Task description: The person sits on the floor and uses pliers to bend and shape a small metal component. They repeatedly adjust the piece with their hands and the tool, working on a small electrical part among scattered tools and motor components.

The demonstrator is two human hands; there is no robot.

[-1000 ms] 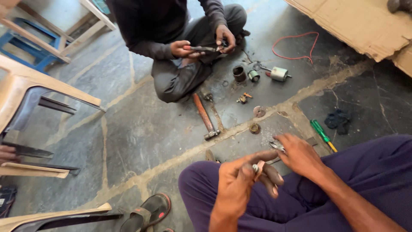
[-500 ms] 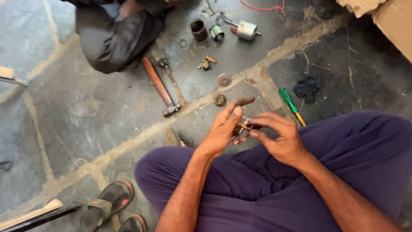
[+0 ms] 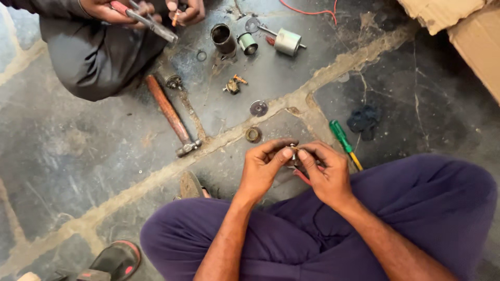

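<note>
I sit cross-legged in purple trousers on a stone floor. My left hand and my right hand meet in front of my knees, fingertips pinched together on a small metal part. A red-handled tool pokes out under my right hand. A green-handled screwdriver lies just beyond my right hand. A brass ring and a flat metal disc lie on the floor ahead of my left hand.
A hammer with a wooden handle lies to the left. Another person sits opposite, holding pliers. Near them lie a dark cylinder, a small motor rotor and a red wire. Cardboard is at top right, a sandal at bottom left.
The view has dropped and moved closer to my hands. My hands have come together, both pinching the small part in front of my knees.
</note>
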